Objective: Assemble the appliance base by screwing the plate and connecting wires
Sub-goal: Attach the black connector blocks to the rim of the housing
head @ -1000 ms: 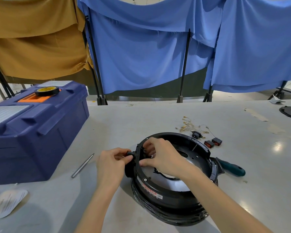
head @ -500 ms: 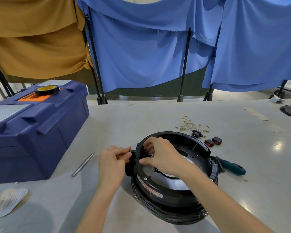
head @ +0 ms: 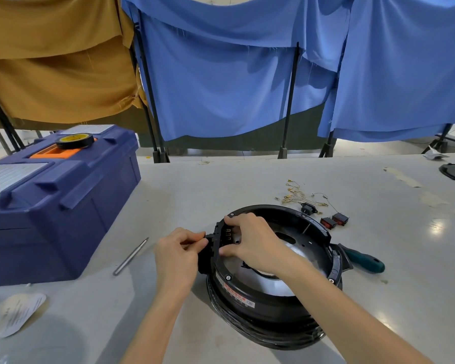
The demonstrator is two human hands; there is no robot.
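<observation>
Left hand (head: 177, 254) is pinching the connector (head: 206, 256) at 9 o'clock on the base (head: 273, 306); right hand (head: 250, 243) is gripping its rim.

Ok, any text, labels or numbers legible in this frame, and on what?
Nothing is legible.
Red-printed label on the appliance base: too blurred.
Paper slip on the table: print too small.
Tape roll on the toolbox: yellow core marking unreadable.

I saw open table (head: 208, 185) between the blue toolbox (head: 71, 214) at left and loose wires (head: 297, 194), switches (head: 335, 220) and screwdriver (head: 365, 261) at right.
</observation>
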